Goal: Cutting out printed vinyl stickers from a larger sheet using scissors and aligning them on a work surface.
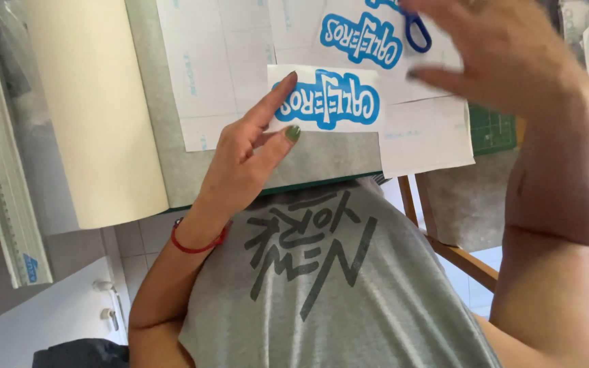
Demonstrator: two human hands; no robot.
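Blue sticker (326, 99), cut out on its white backing, lies flat on the grey tabletop (322, 155) just in front of the person's grey shirt. Left hand (247, 153) is loosely open, index finger stretched out with the tip pressing the sticker's left edge, thumb beside it, not gripping anything. Right hand (506, 51) is blurry above the sheets, fingers spread, and blue scissor handles (417, 31) poke out by it; can't tell if it's really holding them. A second blue sticker (361, 39) sits just beyond, near a cream roll (90, 109) on the left.
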